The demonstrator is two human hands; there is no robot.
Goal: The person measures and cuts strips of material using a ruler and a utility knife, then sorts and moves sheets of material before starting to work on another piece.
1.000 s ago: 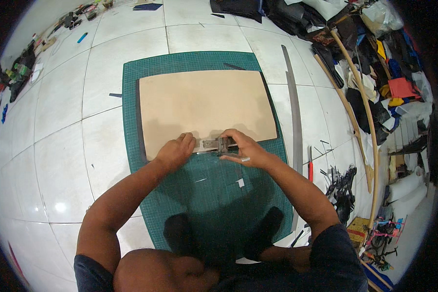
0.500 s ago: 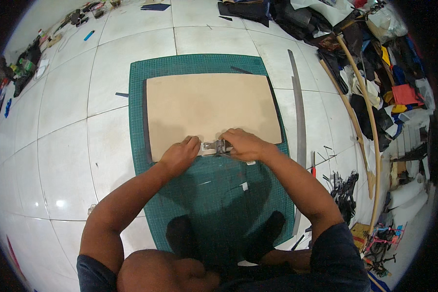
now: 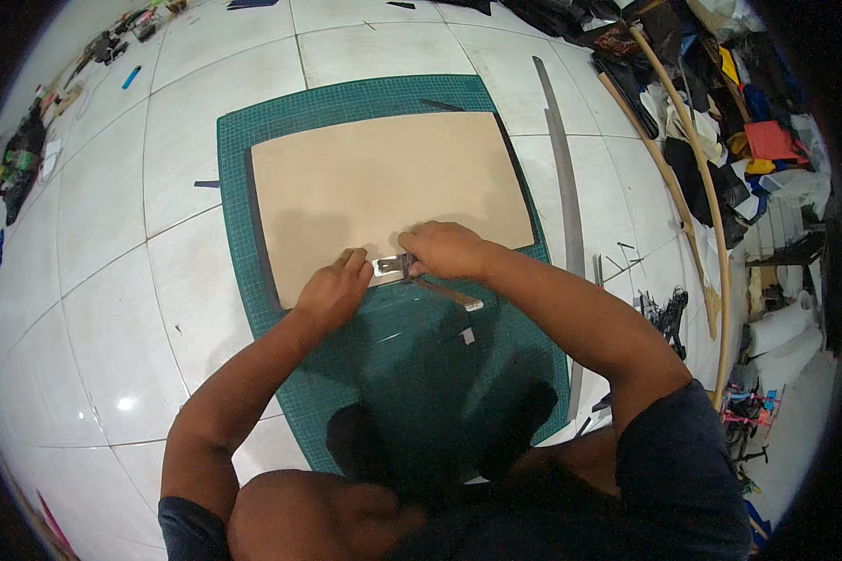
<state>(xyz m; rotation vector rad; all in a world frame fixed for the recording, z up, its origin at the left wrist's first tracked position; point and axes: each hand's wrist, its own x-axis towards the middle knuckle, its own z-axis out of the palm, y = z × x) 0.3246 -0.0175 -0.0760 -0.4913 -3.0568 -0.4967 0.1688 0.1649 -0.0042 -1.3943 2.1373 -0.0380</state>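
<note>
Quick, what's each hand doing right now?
Left hand: fingers bent, down on the tan sheet; can't tell if it's gripping anything.
Right hand: closed on the right end of the silver metal piece.

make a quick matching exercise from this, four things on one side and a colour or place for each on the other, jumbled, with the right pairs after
1. rectangular sheet
2. cutting mat
3. long strip
4. metal piece

A. grey, on the floor right of the cutting mat
B. silvery, at the near edge of the rectangular sheet
C. tan
D. green with a grid

Pairs: 1-C, 2-D, 3-A, 4-B
</note>
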